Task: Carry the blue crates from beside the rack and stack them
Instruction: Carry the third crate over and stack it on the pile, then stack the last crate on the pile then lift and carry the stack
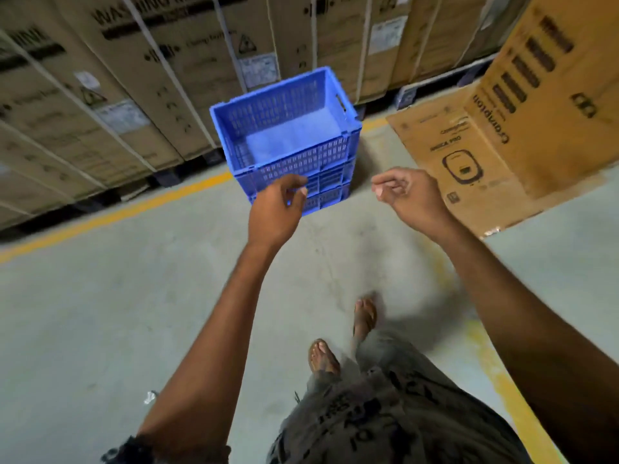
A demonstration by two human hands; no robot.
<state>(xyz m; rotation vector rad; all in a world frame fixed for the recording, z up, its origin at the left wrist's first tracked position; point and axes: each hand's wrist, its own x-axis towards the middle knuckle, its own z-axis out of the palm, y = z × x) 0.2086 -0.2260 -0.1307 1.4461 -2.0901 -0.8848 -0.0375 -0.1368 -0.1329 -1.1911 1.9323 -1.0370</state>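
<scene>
Head camera looked down past my arms at the concrete floor [100, 313]. Far left, a row of strapped washing-machine cartons [110, 95] stood behind a yellow floor line [134, 205], so the aisle in front of them was free for stacking.

In the middle, just on my side of that line, stood the stack of blue crates [288, 142]. I counted what looked like three tiers, nested squarely, the top one empty, its slotted walls and a handle cut-out in plain sight.

My left hand [278, 209] hung in front of the stack's near face, fingers curled loosely and holding nothing; whether it touched the plastic I cannot tell. My right hand [402, 192] was just right of the stack, well apart from the left, fingers half folded and empty as well. I judged both hands were free because the top crate already sat in place.

Far right, a Crompton carton [495, 139] leaned at an angle. Near me, my sandalled feet [335, 339] were mid-stride.
</scene>
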